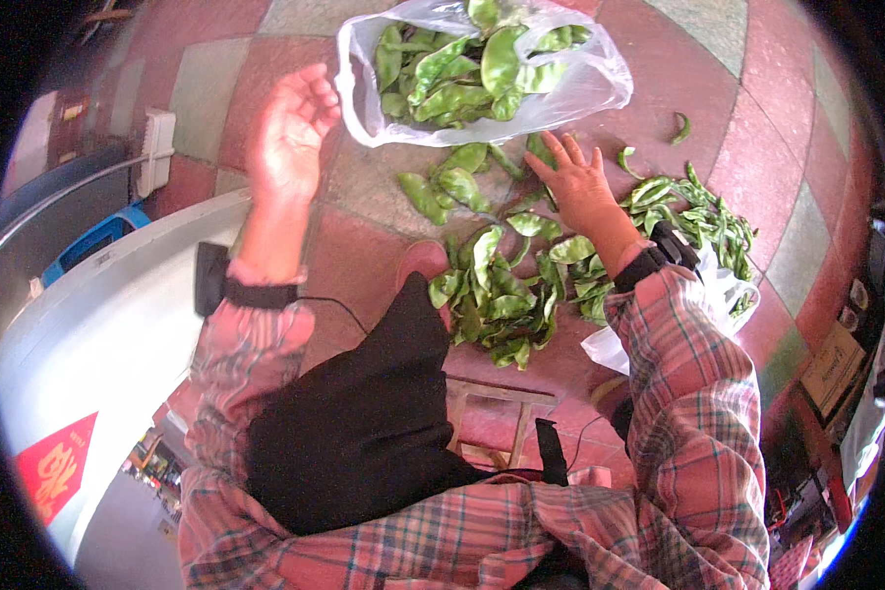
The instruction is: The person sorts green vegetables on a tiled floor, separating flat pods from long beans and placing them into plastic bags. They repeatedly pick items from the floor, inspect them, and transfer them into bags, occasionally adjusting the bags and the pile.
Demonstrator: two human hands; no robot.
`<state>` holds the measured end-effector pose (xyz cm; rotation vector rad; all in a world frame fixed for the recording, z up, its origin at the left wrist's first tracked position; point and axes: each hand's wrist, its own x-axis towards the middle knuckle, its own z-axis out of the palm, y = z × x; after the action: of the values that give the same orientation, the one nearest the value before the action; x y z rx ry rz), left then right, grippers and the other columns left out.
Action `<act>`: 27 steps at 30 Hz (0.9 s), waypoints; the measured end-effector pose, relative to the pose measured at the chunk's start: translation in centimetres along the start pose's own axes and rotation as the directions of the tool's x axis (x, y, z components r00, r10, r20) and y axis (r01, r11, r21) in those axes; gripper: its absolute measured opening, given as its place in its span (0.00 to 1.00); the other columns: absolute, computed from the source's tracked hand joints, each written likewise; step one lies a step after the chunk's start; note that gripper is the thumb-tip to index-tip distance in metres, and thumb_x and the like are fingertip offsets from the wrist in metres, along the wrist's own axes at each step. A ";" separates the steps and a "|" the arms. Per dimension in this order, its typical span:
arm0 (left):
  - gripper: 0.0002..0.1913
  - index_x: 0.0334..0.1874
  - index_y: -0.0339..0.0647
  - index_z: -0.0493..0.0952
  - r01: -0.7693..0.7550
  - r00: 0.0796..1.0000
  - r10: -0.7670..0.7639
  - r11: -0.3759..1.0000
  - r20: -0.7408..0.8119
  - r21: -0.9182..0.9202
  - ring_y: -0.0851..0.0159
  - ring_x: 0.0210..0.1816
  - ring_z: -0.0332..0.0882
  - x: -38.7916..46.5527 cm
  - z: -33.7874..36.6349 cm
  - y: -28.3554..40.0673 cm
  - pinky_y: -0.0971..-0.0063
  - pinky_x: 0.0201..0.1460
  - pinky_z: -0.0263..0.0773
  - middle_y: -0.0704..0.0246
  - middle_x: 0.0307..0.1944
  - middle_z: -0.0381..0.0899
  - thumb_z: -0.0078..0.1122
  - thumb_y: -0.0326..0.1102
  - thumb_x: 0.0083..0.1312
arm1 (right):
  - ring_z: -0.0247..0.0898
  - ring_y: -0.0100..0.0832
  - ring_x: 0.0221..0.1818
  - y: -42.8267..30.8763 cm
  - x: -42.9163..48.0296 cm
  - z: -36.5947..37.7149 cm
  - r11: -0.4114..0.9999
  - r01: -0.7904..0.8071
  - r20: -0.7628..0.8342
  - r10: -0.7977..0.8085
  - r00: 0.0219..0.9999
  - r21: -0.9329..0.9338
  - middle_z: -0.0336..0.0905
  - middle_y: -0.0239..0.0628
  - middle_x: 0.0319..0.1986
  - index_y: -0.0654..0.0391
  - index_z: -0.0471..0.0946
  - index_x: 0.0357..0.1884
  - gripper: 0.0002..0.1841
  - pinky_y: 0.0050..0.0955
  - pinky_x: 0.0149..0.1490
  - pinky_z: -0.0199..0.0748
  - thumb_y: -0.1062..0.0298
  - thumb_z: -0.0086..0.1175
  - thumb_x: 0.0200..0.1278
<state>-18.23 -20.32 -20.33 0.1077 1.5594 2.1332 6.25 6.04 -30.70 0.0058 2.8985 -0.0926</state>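
A white translucent plastic bag [590,81] lies open at the top of the view, filled with broad flat green bean pods [450,81]. Just left of its rim is my left hand [291,140], palm up with fingers slightly curled and nothing in it. My right hand [579,177] reaches below the bag with fingers spread, over a few loose pods at its fingertips; no grip on them shows. More loose pods [461,184] lie on the floor between the hands. A larger pile of broad pods [501,295] is nearer my body, and narrower green pods [708,221] lie right of my right wrist.
The floor has red and grey tiles [369,243]. A second white plastic bag [608,348] lies partly under my right forearm. A large white curved surface [133,295] stands at the left, with a blue plastic object [92,240] behind it. A wooden stool frame [501,391] is below, a cardboard box [833,369] at right.
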 end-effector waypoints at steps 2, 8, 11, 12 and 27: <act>0.22 0.57 0.33 0.73 0.112 0.991 -0.081 0.941 -0.109 0.318 0.61 0.45 0.78 -0.3 -2.5 -3.6 0.66 0.55 0.72 0.61 0.49 0.79 0.62 0.37 0.63 | 0.58 0.50 0.67 -0.1 0.0 1.5 0.998 0.001 -0.009 0.000 1.000 0.055 0.63 0.45 0.64 0.42 0.72 0.62 0.31 0.67 0.64 0.59 0.70 0.58 0.52; 0.42 0.64 0.38 0.67 -0.452 0.878 -0.123 0.103 0.463 0.886 0.46 0.67 0.61 -5.1 0.3 -13.8 0.58 0.69 0.63 0.52 0.63 0.66 0.77 0.39 0.44 | 0.65 0.50 0.59 0.8 -2.3 1.7 0.943 -0.156 0.140 0.119 0.983 0.292 0.68 0.46 0.53 0.44 0.75 0.56 0.28 0.49 0.57 0.70 0.76 0.56 0.49; 0.42 0.61 0.33 0.68 -0.627 0.758 -0.204 0.036 0.620 0.778 0.44 0.69 0.58 -5.0 3.2 -14.8 0.58 0.69 0.63 0.50 0.66 0.63 0.77 0.39 0.43 | 0.68 0.50 0.55 0.5 -3.7 1.9 0.938 -0.189 0.117 0.161 0.980 0.292 0.70 0.45 0.47 0.46 0.74 0.53 0.23 0.48 0.50 0.75 0.75 0.56 0.51; 0.41 0.60 0.31 0.69 -0.635 0.751 -0.234 0.002 0.618 0.772 0.44 0.69 0.58 -4.7 3.9 -14.8 0.59 0.70 0.63 0.49 0.66 0.63 0.77 0.39 0.42 | 0.69 0.50 0.54 0.2 -4.1 2.1 0.951 -0.173 0.071 0.160 0.984 0.258 0.70 0.46 0.47 0.47 0.74 0.52 0.23 0.49 0.48 0.75 0.75 0.56 0.51; 0.28 0.49 0.40 0.73 -0.465 0.836 -0.297 0.063 0.462 0.883 0.50 0.54 0.71 -5.0 0.9 -15.3 0.55 0.53 0.67 0.59 0.47 0.72 0.76 0.34 0.44 | 0.76 0.53 0.49 -2.5 2.8 0.7 0.754 -0.318 0.098 0.322 0.942 0.575 0.76 0.46 0.47 0.55 0.76 0.44 0.20 0.49 0.51 0.75 0.63 0.68 0.48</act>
<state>-8.33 -18.26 -32.93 1.2216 2.3051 0.3849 3.66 3.48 -31.92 0.6104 2.6962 -0.9177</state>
